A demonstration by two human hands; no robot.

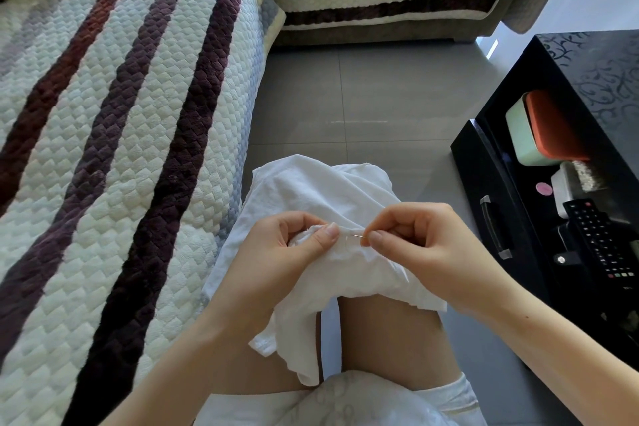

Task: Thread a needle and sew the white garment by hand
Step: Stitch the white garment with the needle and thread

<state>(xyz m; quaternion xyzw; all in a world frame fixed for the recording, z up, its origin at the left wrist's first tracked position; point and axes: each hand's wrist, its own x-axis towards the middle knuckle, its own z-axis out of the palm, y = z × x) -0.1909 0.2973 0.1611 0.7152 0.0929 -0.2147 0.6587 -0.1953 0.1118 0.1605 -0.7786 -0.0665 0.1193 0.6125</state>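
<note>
Over grey floor tiles (363, 90), left hand (294, 252) bunches white garment (332, 190); right hand (415, 239) pinches needle (358, 235).

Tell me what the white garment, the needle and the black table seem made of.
White garment: thin matte cloth, perhaps cotton; it creases softly.
Needle: probably metal; a thin bright sliver, too small to be sure.
Black table: hard glossy top, lacquer or glass; it reflects light.

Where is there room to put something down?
The striped sofa seat left of the white garment is bare. So is the grey floor between sofa and black table. The table's shelf is crowded: box, remote.
</note>
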